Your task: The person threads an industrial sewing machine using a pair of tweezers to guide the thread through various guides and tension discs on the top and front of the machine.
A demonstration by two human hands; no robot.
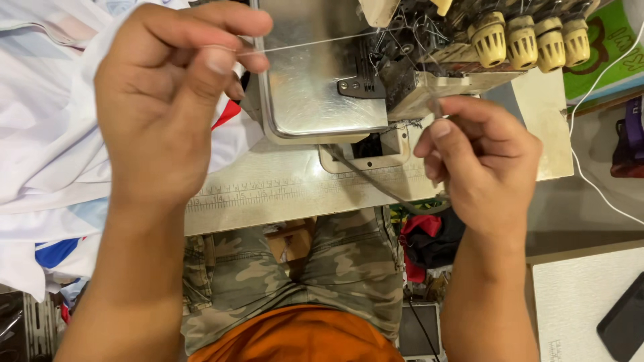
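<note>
- Left hand [161,100] raised at upper left, thumb and forefinger pinched together on a thin pale thread [315,43].
- Thread runs taut from that pinch to the right, across the shiny metal cover plate [312,87], into the looper area of the cream-coloured overlock sewing machine [429,74].
- Right hand [479,161] sits at the machine's front right edge, fingers curled, thumb and forefinger pressed together; looks like it nips something thin, cannot tell if it is the same thread.
- Hands well apart, the machine's plate between them.
- Four yellowed ribbed tension knobs [530,40] in a row along the machine's top right.
- Machine sits on a pale bench [268,194] with a printed ruler scale along its front edge.
- Heap of white fabric [47,134] with red and blue patches lies left of the machine, partly under the left hand.
- Thin white cable [590,100] loops down the right side.
- Below the bench: person's camouflage trousers [335,268] and orange shirt [302,338].
- Dark flat phone-like object [624,318] on a white surface at lower right.
- Red and black cloth bundle [429,238] under the bench edge, near the right wrist.
</note>
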